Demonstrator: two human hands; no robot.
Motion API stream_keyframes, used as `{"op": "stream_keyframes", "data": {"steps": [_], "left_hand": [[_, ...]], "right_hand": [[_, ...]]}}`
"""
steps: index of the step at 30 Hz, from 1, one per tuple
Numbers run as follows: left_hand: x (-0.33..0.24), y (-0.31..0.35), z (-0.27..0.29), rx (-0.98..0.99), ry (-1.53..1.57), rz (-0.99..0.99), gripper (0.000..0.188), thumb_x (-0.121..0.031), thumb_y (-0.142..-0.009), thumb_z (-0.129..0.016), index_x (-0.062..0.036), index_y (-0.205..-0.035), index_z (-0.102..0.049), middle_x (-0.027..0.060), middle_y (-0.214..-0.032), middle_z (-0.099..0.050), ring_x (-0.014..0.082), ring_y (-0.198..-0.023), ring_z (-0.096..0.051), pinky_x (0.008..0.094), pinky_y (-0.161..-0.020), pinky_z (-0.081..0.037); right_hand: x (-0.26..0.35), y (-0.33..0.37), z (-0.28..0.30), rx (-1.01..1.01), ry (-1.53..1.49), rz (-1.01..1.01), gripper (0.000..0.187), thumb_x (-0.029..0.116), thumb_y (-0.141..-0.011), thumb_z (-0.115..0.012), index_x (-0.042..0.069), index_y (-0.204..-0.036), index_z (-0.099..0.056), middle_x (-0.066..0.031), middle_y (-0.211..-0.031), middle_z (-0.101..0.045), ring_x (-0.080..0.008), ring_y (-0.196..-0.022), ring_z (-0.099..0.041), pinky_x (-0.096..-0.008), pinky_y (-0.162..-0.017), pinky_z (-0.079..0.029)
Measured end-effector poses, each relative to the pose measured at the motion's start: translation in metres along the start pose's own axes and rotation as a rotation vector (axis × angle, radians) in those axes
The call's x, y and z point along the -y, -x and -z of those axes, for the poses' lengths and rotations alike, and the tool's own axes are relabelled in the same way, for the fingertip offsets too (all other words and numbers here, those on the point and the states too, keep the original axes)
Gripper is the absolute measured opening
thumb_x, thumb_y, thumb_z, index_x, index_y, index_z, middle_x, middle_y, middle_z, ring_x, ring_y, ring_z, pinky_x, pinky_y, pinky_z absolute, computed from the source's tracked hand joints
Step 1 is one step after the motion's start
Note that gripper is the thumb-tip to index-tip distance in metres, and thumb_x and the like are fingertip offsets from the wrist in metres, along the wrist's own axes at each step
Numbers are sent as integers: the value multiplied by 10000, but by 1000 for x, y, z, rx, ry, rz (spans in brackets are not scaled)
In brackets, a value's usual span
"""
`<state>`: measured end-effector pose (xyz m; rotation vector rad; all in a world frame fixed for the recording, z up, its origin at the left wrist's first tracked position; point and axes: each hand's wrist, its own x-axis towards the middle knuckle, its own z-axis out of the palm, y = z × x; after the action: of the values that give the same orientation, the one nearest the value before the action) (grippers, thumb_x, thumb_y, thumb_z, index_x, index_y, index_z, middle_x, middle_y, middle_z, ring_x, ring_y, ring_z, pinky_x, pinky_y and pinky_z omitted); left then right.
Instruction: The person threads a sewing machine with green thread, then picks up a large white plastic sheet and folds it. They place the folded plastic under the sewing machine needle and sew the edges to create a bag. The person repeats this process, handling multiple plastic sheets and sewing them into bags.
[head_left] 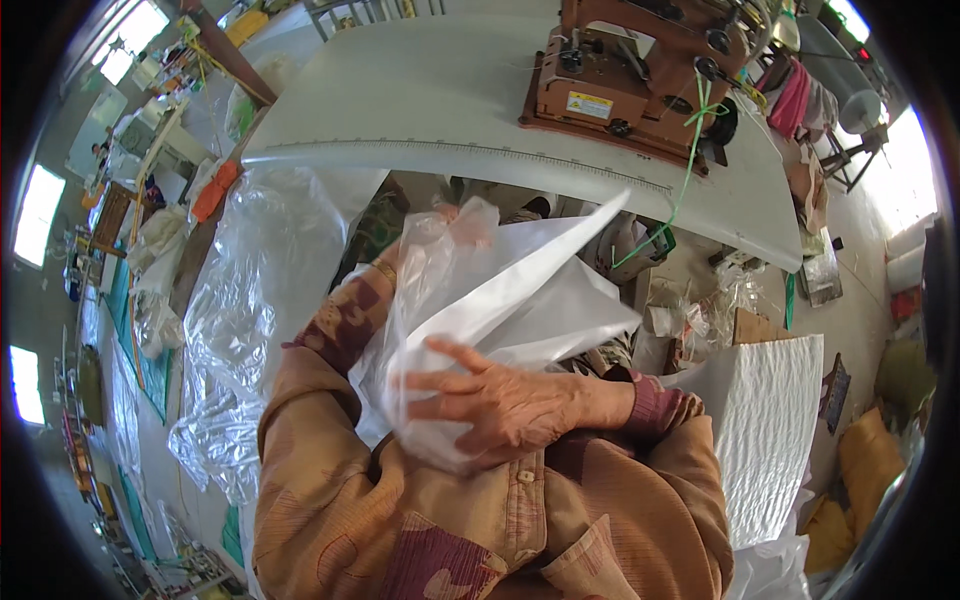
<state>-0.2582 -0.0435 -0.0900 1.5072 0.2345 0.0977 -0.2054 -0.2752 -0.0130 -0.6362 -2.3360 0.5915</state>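
A clear plastic bag or sheet [400, 300], with a whitish folded sheet [520, 285] standing up from it, lies bunched against my front. My left hand [465, 228] reaches forward at the far end of this plastic. Film covers its fingers, so their grip does not show clearly. Across the near end lies my right hand [500, 405], back upward, its fingers spread and pressed on the film. The fingertips point left and touch the crumpled plastic below the folded sheet.
Ahead is a pale table [400, 90] with a ruler along its near edge. A brown sewing machine [620, 90] stands on it, a green cord [690, 160] hanging down. Crumpled clear film [240, 300] is piled on the left. White sheets [770, 430] are stacked at the right.
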Motion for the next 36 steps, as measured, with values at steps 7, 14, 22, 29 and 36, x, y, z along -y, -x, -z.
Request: {"op": "stream_keyframes", "data": {"steps": [7, 14, 22, 29, 36], "left_hand": [[-42, 21, -56, 374, -244, -165, 216, -189, -925, -568, 13, -954, -642, 151, -1055, -634, 199, -925, -589, 303, -788, -484], [-102, 19, -39, 223, -587, -291, 220, -196, -936, -563, 8, -968, -639, 130, -1066, -629, 186, -939, -577, 297, -801, -479], [-221, -4, 106, -242, -1140, -371, 225, -205, -947, -558, 3, -983, -637, 105, -1078, -623, 171, -955, -564, 291, -816, -472], [-199, -83, 155, -340, -1347, -399, 229, -213, -958, -553, -2, -997, -634, 84, -1089, -617, 158, -970, -553, 286, -829, -467], [-91, -117, 52, -390, -874, -306, 171, -98, -823, -721, 6, -736, -616, -61, -705, -511, 49, -674, -422, 243, -628, -388]], "right_hand": [[-5, -7, -29, -129, -473, 67, 177, 181, -857, -656, 71, -724, -692, -117, -1246, -613, -292, -1332, -422, -634, -1126, -93], [26, 16, 6, -275, -308, 113, 192, 180, -846, -659, 50, -707, -634, -113, -1260, -594, -299, -1249, -477, -621, -1089, -212], [81, 88, 69, -711, 137, 140, 337, 209, -858, -688, 12, -629, -537, -209, -1078, -660, -344, -977, -640, -506, -840, -482], [-8, 226, -47, -1468, 73, -1158, 283, 258, -924, -595, 5, -855, -703, -92, -702, -640, -253, -658, -615, -331, -616, -465], [-17, 244, -40, -627, 555, -1476, 228, 243, -826, -690, 36, -922, -681, -168, -847, -651, -377, -813, -633, -465, -696, -480]]}}
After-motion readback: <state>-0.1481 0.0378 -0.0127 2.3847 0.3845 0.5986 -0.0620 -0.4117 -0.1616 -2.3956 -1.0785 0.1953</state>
